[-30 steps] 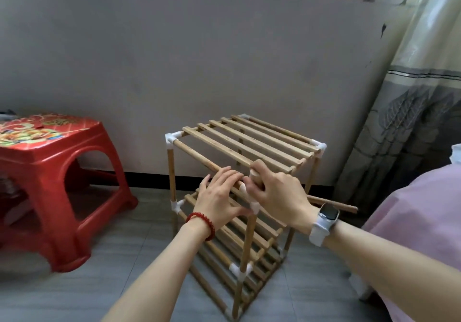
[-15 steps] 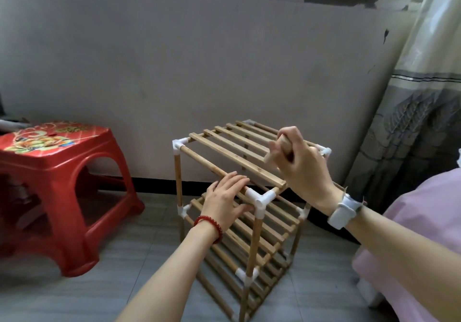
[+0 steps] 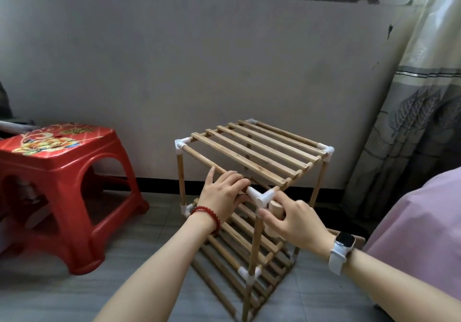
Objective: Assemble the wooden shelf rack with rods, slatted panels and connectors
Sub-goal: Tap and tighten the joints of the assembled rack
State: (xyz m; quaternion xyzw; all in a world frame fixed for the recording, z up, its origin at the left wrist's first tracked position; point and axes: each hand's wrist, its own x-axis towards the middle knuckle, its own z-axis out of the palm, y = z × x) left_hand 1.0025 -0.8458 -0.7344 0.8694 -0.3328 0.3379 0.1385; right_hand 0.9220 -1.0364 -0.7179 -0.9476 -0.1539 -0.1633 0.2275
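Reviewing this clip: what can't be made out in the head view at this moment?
Head view only:
1. Where the front rod enters the near connector: covered by the left hand.
2. Most of the wooden stick: hidden inside the right hand.
3. Foot of the near leg: blurred, cut off by the bottom edge.

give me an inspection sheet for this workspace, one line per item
surface: grey tiled floor, the rack stands on it
job's things: wooden rack upright, slatted panels at the top and lower down; white connector at the near top corner
clutter: red plastic stool left of the rack
grips: left hand grips the front top rod beside the connector; right hand holds a thick wooden stick, its end close under that connector
cables: nothing seen
surroundings: stained wall behind, curtain at right, pink cloth at the right edge
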